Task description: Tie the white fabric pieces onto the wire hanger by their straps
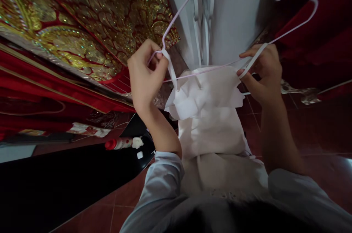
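A pale pink wire clothes hanger (190, 3) is held up in front of me, tilted. My left hand (148, 75) is closed in a pinch at its left corner, where a white strap (169, 66) loops over the wire. A white garment (211, 90) hangs below the hanger's lower bar, its upper part folded and crumpled. At the other end, my right hand (264, 71) holds a second white strap (253, 60), stretched between its thumb and fingers. The hanger's right arm passes behind those fingers, so I cannot tell whether this strap is round the wire.
Red garments with gold sequins (110, 17) hang close on the left, and dark red cloth (324, 24) hangs on the right. A black tabletop (82, 178) carries a red-capped bottle (118, 144) and small white items. Reddish tiles (126, 189) cover the floor.
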### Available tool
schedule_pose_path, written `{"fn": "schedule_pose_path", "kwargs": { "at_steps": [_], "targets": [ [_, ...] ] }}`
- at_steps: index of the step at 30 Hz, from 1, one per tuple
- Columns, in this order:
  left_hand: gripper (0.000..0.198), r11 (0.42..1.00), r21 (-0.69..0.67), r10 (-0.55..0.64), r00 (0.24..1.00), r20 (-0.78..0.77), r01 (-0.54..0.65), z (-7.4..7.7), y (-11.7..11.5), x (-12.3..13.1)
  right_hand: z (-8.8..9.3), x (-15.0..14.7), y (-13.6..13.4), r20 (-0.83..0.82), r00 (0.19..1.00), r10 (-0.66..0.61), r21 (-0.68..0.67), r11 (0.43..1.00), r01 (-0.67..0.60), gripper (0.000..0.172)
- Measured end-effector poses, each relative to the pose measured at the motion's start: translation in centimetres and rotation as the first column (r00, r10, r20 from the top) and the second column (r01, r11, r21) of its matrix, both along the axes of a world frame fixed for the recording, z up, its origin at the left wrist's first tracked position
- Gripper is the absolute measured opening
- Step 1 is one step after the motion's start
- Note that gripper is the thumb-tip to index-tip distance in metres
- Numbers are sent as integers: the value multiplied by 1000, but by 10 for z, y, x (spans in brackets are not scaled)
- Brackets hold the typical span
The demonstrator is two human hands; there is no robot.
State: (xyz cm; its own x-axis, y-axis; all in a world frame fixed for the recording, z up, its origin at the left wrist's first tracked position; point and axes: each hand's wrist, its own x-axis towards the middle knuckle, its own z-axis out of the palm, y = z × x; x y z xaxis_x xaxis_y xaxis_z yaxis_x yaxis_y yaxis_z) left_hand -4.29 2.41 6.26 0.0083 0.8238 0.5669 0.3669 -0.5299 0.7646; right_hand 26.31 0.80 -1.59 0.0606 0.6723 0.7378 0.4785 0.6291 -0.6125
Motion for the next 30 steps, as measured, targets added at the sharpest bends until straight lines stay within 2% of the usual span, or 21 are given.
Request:
{"fn": "schedule_pose_path", "kwargs": {
  "at_steps": [2,4,6,7,9,12,14,16,18,21,25,27,30],
  "targets": [
    [26,997,20,67,993,101,-70,-9,3,2,0,2,-2,7,1000,10,-18,1000,-9,45],
    [24,987,4,150,931,334,-160,-26,2,7,0,2,-3,12,1000,29,-51,998,-28,46],
    [8,983,-50,170,784,597,-175,-45,0,15,1,0,-5,18,999,47,-73,996,-45,47],
    [7,986,-67,156,703,694,-153,-55,-1,21,1,-2,-5,24,998,54,-77,996,-52,47],
    [22,992,-77,124,607,785,-104,-70,-5,33,1,-7,-6,44,997,59,-95,994,-55,46],
    [26,990,-85,135,621,772,-109,-81,-8,48,-5,-10,-4,28,998,50,-102,994,-47,46],
    [24,988,-77,144,651,745,-131,-82,-9,52,-10,-1,2,-103,995,-3,-7,1000,2,49],
    [21,988,-54,139,664,735,-146,-79,-10,50,-13,18,11,-297,949,-100,138,980,146,41],
    [19,986,-41,139,672,727,-160,-75,-10,45,-7,39,20,-422,886,-193,212,929,303,25],
    [22,984,-54,158,685,712,-170,-71,-10,39,18,56,30,-336,928,-162,134,967,217,25],
    [19,989,-31,120,661,741,-145,-70,-10,38,63,42,32,-115,992,-52,-6,999,51,26],
    [15,993,-20,93,640,763,-120,-70,-10,41,80,33,31,89,993,-80,-35,996,83,32],
    [16,990,-61,129,631,765,-128,-70,-12,46,86,26,27,321,924,-208,75,978,194,45]
  ]
}}
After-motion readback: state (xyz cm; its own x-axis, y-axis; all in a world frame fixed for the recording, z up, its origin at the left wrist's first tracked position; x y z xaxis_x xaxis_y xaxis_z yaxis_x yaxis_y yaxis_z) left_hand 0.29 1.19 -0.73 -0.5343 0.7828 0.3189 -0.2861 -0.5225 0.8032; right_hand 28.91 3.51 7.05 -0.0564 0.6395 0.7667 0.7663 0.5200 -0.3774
